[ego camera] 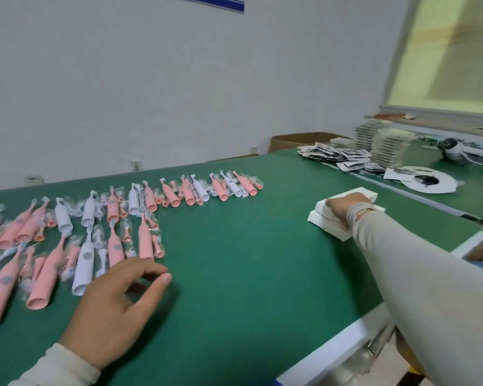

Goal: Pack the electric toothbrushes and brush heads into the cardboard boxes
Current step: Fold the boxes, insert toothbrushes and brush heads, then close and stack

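I see a green table [248, 246] with a white front edge running diagonally at lower right. No brand or writing is readable anywhere; the printed sheets [346, 158] at the far right show only blurred black-and-white patterns.

My right hand [343, 208] reaches across to a small stack of flat white cardboard boxes [326, 221] near the table's right edge and rests on top of them. Its fingers are hidden behind the hand, so I cannot tell whether they grip the stack.

My left hand [115, 310] lies on the cloth at lower left, fingers relaxed and slightly spread, holding nothing, fingertips just beside the nearest brushes.

The electric toothbrushes [81, 218], pink and white, lie in loose rows over the left half of the table, each in clear plastic wrap, with small brush heads [156, 246] among them.

Between the brushes and the boxes is a broad stretch of bare green cloth. An open brown carton [299, 140] stands beyond the far edge.
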A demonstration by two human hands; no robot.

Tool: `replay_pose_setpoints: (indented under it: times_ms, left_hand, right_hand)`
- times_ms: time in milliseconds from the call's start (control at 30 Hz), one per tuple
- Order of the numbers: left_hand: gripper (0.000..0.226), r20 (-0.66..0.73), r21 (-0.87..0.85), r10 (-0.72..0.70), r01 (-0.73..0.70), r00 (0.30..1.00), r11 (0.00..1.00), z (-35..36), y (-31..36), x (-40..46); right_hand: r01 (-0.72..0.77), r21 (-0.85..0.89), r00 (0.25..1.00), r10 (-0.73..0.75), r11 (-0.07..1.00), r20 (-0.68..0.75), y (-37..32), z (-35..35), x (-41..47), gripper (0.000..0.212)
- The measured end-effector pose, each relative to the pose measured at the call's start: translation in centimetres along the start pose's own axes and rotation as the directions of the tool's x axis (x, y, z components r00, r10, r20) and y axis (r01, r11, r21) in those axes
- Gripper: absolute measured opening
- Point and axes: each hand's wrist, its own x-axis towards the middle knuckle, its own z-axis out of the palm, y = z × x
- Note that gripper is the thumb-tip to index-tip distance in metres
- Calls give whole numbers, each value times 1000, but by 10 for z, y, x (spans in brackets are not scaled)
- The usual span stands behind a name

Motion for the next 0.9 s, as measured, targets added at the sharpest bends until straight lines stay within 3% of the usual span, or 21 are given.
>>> replay_pose_setpoints:
  times_ms: [100,167,233,367,600,700,800,900]
  left_hand:
    - [9,11,0,31,-31,999,1000,4,-1,-1]
    - [6,14,4,43,-43,999,999,4,-1,0]
    - [6,16,9,49,-49,999,999,3,-1,1]
    - [15,16,9,48,-48,999,999,1,0,1]
    - [14,13,40,25,-25,1000,999,2,-4,2]
    - [11,17,38,-4,4,1000,999,5,-3,3]
    - [6,14,71,-77,76,997,995,2,-4,2]
    - [6,44,173,-152,142,987,975,-9,-5,-1]
  right_hand:
    - [27,-134,992,-44,991,-120,13,1,-3,26]
    - [76,-204,967,-122,976,-222,20,5,-4,45]
    - [168,-327,955,-236,930,-181,23,11,-6,56]
    - [243,-364,963,-270,899,-23,25,14,-4,44]
    - [252,-416,954,-297,873,-45,27,14,-16,42]
    - [304,-475,898,-415,826,-146,17,15,-36,50]
    - [591,-112,785,-602,799,-147,-19,43,-83,38]
    - [660,286,710,-701,695,64,-62,93,-160,9]
